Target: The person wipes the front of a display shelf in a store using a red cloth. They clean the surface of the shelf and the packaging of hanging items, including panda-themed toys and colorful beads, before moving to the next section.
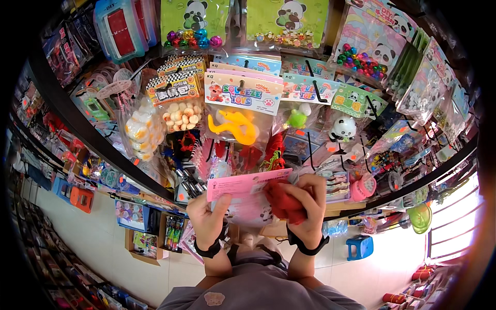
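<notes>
My left hand (208,215) pinches the left edge of a pink header card (236,186) between thumb and fingers. Below the card hangs its clear plastic bag (250,213), printed with small pandas. A crumpled red cloth (285,201) is bunched in my right hand (310,205), pressed against the card's right end. Whether the right fingers also grip the card is hidden by the cloth. Just beyond the card hang several bagged squeeze toys; the front pack (240,112) holds a yellow-orange toy on a metal hook.
Hook racks of bagged toys curve around me, with a dark shelf rail (112,147) at left and bare hooks (310,151) ahead. A blue plastic stool (359,247) stands on the floor at right. Cardboard boxes (143,248) of goods sit low at left, near an orange stool (81,199).
</notes>
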A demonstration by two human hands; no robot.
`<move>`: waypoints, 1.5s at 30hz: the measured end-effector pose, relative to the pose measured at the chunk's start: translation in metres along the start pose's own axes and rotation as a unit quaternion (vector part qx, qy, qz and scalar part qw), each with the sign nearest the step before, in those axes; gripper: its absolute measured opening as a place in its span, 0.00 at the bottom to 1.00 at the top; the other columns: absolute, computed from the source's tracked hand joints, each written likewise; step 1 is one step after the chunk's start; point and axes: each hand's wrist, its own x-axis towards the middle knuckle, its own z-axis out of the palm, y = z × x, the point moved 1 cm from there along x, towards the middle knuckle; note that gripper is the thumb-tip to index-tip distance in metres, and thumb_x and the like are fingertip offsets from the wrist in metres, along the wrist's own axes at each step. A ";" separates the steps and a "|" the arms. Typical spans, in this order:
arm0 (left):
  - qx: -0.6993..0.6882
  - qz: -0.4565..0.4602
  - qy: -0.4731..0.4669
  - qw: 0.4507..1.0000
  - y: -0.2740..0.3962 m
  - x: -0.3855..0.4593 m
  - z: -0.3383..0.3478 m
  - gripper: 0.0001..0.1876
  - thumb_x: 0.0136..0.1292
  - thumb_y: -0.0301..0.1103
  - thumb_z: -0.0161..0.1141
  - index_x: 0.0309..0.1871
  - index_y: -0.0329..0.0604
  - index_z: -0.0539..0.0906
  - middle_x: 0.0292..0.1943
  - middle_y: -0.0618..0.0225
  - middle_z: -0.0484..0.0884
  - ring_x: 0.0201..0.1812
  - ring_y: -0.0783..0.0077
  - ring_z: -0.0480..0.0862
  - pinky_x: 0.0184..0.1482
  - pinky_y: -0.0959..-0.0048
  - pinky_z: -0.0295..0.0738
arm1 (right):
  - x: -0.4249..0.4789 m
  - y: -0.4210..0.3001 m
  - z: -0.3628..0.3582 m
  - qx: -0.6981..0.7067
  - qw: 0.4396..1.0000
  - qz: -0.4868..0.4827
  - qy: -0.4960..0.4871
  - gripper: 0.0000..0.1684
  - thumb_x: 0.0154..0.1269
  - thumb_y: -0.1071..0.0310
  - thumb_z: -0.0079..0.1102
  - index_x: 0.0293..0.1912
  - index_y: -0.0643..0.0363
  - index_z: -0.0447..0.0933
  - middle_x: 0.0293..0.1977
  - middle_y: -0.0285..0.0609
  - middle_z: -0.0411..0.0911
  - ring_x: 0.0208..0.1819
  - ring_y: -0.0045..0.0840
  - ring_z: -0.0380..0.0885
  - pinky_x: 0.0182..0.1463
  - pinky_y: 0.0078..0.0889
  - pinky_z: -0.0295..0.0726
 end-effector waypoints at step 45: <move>0.019 -0.055 -0.289 0.956 0.006 -0.004 0.014 0.15 0.52 0.30 0.67 0.42 0.36 0.79 0.29 0.52 0.81 0.30 0.50 0.83 0.33 0.67 0.77 | -0.004 -0.024 0.012 0.036 0.996 -0.038 -0.071 0.29 0.38 0.73 0.71 0.47 0.55 0.80 0.44 0.43 0.73 0.44 0.38 0.74 0.47 0.36 0.75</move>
